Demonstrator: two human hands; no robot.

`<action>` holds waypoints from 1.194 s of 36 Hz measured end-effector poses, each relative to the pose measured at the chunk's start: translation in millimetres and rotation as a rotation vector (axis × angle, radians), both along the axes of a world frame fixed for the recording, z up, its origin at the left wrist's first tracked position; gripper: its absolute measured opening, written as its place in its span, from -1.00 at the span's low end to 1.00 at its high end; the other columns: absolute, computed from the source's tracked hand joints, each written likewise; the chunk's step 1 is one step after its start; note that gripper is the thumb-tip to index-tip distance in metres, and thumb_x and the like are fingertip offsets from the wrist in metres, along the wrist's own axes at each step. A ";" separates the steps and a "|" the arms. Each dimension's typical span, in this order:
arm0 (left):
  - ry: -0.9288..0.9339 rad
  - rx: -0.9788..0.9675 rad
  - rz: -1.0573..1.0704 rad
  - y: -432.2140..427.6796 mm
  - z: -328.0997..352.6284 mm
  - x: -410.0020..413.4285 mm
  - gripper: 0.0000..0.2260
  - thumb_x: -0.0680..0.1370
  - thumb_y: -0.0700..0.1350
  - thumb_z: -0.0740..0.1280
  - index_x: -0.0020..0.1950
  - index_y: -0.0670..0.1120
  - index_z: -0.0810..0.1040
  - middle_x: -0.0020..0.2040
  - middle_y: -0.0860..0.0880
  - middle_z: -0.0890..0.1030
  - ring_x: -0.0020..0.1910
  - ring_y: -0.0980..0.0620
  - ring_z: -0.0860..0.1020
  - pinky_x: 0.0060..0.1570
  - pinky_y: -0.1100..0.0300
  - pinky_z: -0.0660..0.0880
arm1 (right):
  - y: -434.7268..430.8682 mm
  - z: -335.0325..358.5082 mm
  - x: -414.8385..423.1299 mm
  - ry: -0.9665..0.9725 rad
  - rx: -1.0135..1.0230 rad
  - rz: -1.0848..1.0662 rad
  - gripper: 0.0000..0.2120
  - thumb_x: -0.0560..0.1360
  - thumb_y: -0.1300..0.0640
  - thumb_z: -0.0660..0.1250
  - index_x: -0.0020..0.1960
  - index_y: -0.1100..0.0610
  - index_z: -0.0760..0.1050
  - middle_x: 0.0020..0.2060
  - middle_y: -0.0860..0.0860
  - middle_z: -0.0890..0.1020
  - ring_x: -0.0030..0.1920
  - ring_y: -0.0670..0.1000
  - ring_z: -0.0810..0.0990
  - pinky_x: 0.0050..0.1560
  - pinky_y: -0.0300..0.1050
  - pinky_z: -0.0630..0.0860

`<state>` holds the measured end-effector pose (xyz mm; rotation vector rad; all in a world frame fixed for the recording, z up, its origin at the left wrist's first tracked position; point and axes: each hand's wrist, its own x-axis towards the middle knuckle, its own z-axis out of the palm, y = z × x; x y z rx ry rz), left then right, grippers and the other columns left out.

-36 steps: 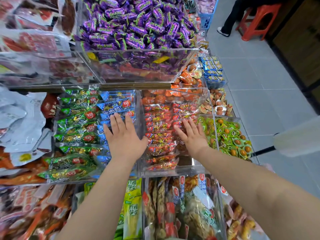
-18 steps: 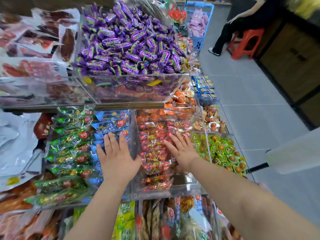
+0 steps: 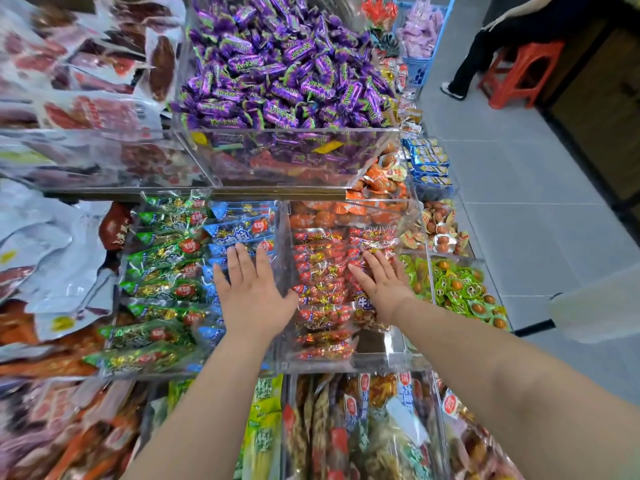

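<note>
Left hand [image 3: 254, 296] flat, fingers straight, on blue packets [image 3: 242, 233]; right hand [image 3: 382, 285] same on red packets [image 3: 322, 271]. Glossy wrap, gold flecks, long axes 9–3 o'clock, at 6 o'clock of purple candy [image 3: 277, 64].

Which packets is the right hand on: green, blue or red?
The red packets: the right hand lies on them. The left hand rests on the blue packets; nothing touches the green packets.

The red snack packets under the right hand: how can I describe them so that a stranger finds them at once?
Start at the big clear bin heaped with purple candies. In the clear compartment below it lie the red packets, where the right hand rests flat. To their left lie blue packets, to their right round green packs.
</note>
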<state>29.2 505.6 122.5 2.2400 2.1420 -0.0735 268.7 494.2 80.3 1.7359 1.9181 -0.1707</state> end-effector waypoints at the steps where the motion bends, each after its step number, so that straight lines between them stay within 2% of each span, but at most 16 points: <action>1: 0.002 -0.007 0.002 0.5 0.3 0.3 -0.14 0.45 0.35 0.11 0.58 -0.08 -0.10 0.58 -0.22 -0.09 0.56 -0.18 -0.14 0.44 -0.18 -0.20 | 0.5 0.8 -0.2 0.006 -0.002 -0.006 0.11 0.38 0.37 0.32 0.42 -0.12 -0.52 0.44 0.11 -0.45 0.43 0.16 -0.47 0.39 0.22 -0.38; 6: 0.015 -0.067 0.005 0.4 8.1 -0.2 -0.12 0.46 0.39 0.09 0.58 -0.07 -0.14 0.58 -0.20 -0.13 0.56 -0.16 -0.18 0.46 -0.18 -0.20 | -2.8 10.1 -3.1 0.053 -0.043 -0.019 0.15 0.36 0.24 0.43 0.45 -0.11 -0.48 0.43 0.09 -0.47 0.43 0.17 -0.47 0.41 0.24 -0.35; 10: -0.041 -0.166 0.022 0.4 23.2 -0.5 -0.10 0.45 0.44 0.11 0.58 -0.03 -0.17 0.58 -0.18 -0.17 0.56 -0.16 -0.20 0.45 -0.20 -0.22 | -15.0 17.0 -0.2 0.245 0.002 -0.037 -0.01 0.44 0.09 0.36 0.49 -0.08 -0.38 0.50 0.10 -0.32 0.47 0.17 -0.38 0.41 0.14 -0.33; 13: -0.321 -0.130 0.045 -9.3 39.1 4.3 -0.21 0.49 0.30 0.24 0.58 -0.02 0.01 0.59 -0.16 -0.06 0.56 -0.13 -0.15 0.46 -0.20 -0.14 | -32.0 22.7 -0.5 0.415 0.108 -0.087 -0.11 0.43 0.05 0.36 0.52 -0.07 -0.19 0.52 0.10 -0.11 0.51 0.17 -0.20 0.48 0.14 -0.17; 15: -0.576 -0.009 0.014 -26.1 48.6 12.5 -0.43 0.52 0.11 0.33 0.47 -0.06 0.31 0.53 -0.15 0.22 0.53 -0.09 0.12 0.43 -0.08 0.11 | -45.4 28.3 -2.8 0.551 0.182 -0.165 -0.24 0.44 0.11 0.35 0.51 0.00 0.02 0.49 0.10 0.06 0.49 0.16 -0.02 0.47 0.08 -0.03; 17: -0.808 0.048 0.048 -48.4 55.0 22.6 -0.71 0.54 -0.01 0.35 0.24 -0.04 0.54 0.25 -0.07 0.53 0.21 0.00 0.45 0.17 0.14 0.36 | -59.5 35.3 -5.9 0.648 0.239 -0.211 -0.42 0.48 0.10 0.32 0.45 0.09 0.23 0.40 0.10 0.28 0.41 0.13 0.19 0.41 -0.02 0.15; 19: -1.017 -0.003 0.154 -70.1 58.1 33.1 -0.91 0.55 -0.06 0.33 0.00 -0.01 0.60 -0.06 0.02 0.62 -0.07 0.04 0.54 -0.08 0.20 0.40 | -74.7 42.0 -8.8 0.776 0.277 -0.271 -0.61 0.52 0.12 0.29 0.33 0.13 0.42 0.25 0.08 0.48 0.27 0.07 0.40 0.23 -0.16 0.31; 21: -1.200 -0.102 0.263 -88.2 57.0 40.9 -0.90 0.56 -0.10 0.30 -0.12 -0.03 0.58 -0.21 0.03 0.63 -0.24 0.08 0.58 -0.24 0.23 0.44 | -93.6 47.4 -12.3 0.960 0.305 -0.405 -0.76 0.52 0.16 0.29 0.18 0.11 0.54 0.08 -0.01 0.58 0.09 -0.01 0.53 0.04 -0.23 0.39; 24: -1.332 -0.216 0.272 -112.8 48.5 43.1 -0.87 0.57 -0.17 0.29 -0.17 -0.06 0.57 -0.30 -0.03 0.63 -0.40 0.11 0.54 -0.37 0.29 0.47 | -125.4 46.8 -17.6 1.179 0.443 -0.635 -0.86 0.51 0.22 0.31 0.01 0.05 0.57 -0.10 -0.09 0.60 -0.08 -0.09 0.54 -0.08 -0.33 0.43; 26: -1.308 -0.323 0.194 -126.6 39.2 40.6 -0.84 0.57 -0.20 0.28 -0.19 -0.06 0.56 -0.30 -0.05 0.60 -0.39 0.08 0.52 -0.29 0.21 0.48 | -148.9 41.8 -22.9 1.293 0.537 -0.808 -0.83 0.51 0.24 0.31 -0.10 -0.03 0.54 -0.17 -0.13 0.58 -0.18 -0.15 0.53 -0.21 -0.45 0.41; 30: -1.118 -0.765 0.112 -148.3 12.5 33.3 -0.87 0.61 -0.16 0.25 -0.11 -0.11 0.52 -0.24 -0.10 0.58 -0.41 0.07 0.48 -0.40 0.23 0.38 | -204.5 18.3 -35.7 1.391 0.589 -1.179 -0.91 0.52 0.24 0.30 -0.06 0.07 0.54 -0.23 -0.02 0.58 -0.22 -0.04 0.52 -0.14 -0.18 0.47; 32: -1.013 -0.909 0.100 -160.8 -2.2 29.6 -0.88 0.61 -0.17 0.26 -0.11 -0.14 0.51 -0.24 -0.12 0.57 -0.46 0.07 0.50 -0.46 0.28 0.38 | -238.7 3.1 -43.1 1.366 0.603 -1.330 -0.93 0.52 0.23 0.29 -0.05 0.11 0.53 -0.27 -0.02 0.56 -0.24 -0.03 0.51 -0.18 -0.20 0.46; 35: -0.907 -1.022 0.159 -183.7 -26.1 25.6 -0.81 0.61 -0.18 0.23 -0.21 -0.12 0.44 -0.31 -0.11 0.49 -0.64 0.14 0.44 -0.65 0.38 0.32 | -294.1 -18.0 -58.0 1.384 0.588 -1.588 -0.90 0.52 0.31 0.25 -0.04 0.16 0.49 -0.28 0.09 0.51 -0.31 0.00 0.48 -0.26 -0.15 0.40; 38: -0.766 -1.143 0.139 -212.5 -49.0 23.0 -0.78 0.63 -0.16 0.18 -0.22 -0.09 0.42 -0.42 -0.02 0.48 -0.56 0.12 0.40 -0.61 0.37 0.26 | -359.3 -36.5 -76.7 1.332 0.494 -1.791 -0.81 0.55 0.29 0.22 -0.21 0.13 0.47 -0.44 0.07 0.40 -0.49 -0.11 0.37 -0.50 -0.32 0.24; 41: -0.661 -1.227 0.131 -244.0 -65.7 28.2 -0.81 0.62 -0.18 0.15 -0.19 -0.07 0.40 -0.36 -0.01 0.47 -0.53 0.11 0.37 -0.56 0.36 0.28 | -431.9 -51.8 -99.4 1.314 0.471 -2.059 -0.75 0.53 0.28 0.19 -0.30 0.08 0.34 -0.44 0.01 0.35 -0.49 -0.11 0.34 -0.51 -0.32 0.22; 43: -0.597 -1.244 0.114 -264.5 -75.7 32.8 -0.80 0.64 -0.15 0.12 -0.19 -0.06 0.36 -0.32 -0.03 0.47 -0.51 0.09 0.37 -0.53 0.30 0.29 | -478.6 -61.5 -116.3 1.335 0.497 -2.222 -0.75 0.53 0.29 0.18 -0.30 0.10 0.33 -0.41 0.04 0.35 -0.45 -0.06 0.35 -0.43 -0.27 0.22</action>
